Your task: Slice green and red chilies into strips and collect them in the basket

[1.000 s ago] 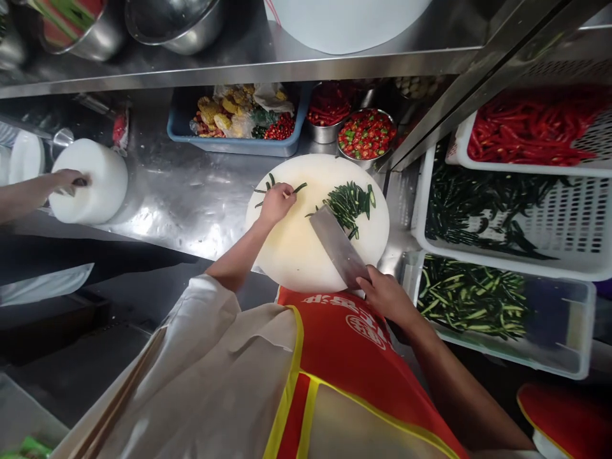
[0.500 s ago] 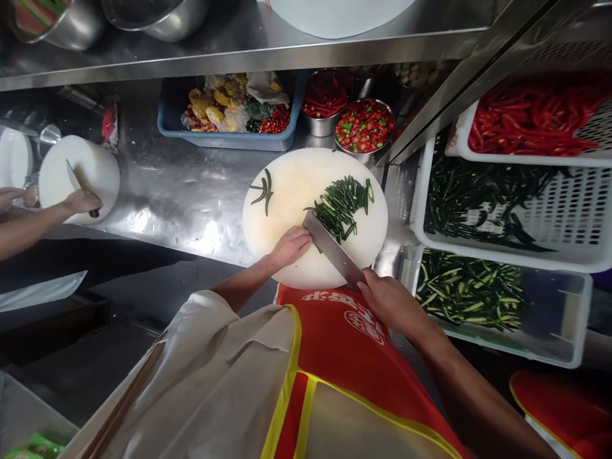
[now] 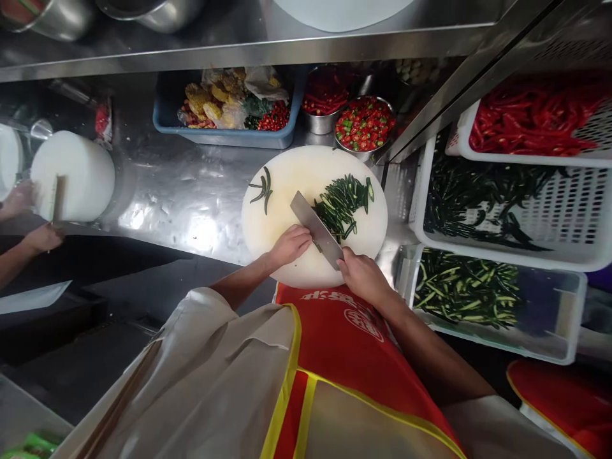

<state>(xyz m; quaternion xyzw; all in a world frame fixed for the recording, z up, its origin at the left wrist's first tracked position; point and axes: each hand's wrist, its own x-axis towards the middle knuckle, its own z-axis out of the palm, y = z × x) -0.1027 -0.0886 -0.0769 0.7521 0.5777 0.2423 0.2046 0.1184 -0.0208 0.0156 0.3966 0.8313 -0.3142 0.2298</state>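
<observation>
My right hand (image 3: pixel 362 273) grips the handle of a cleaver (image 3: pixel 314 228), whose broad blade slants up and left over a round white chopping board (image 3: pixel 282 172). The fingers of my left hand (image 3: pixel 292 245) are curled and pressed together against the near side of the blade. At their tips a bit of green chili (image 3: pixel 316 245) shows; most of it is hidden. Beyond the blade lies a pile of sliced green chilies (image 3: pixel 342 203). Several whole green chilies (image 3: pixel 266 190) rest apart at the board's left.
A blue bin (image 3: pixel 229 137) and a bowl of chopped chilies (image 3: pixel 364 124) stand behind the board. On the right are a basket of green chilies (image 3: pixel 459 197) and a tub of cut ones (image 3: pixel 468 287). At left, a co-worker's hand (image 3: pixel 44 238) holds a knife by another board (image 3: pixel 86 175).
My right hand has drawn the cleaver up and left, so its blade reaches farther across the board. My left hand stays nearly in place. The co-worker's knife hand has moved left and nearer.
</observation>
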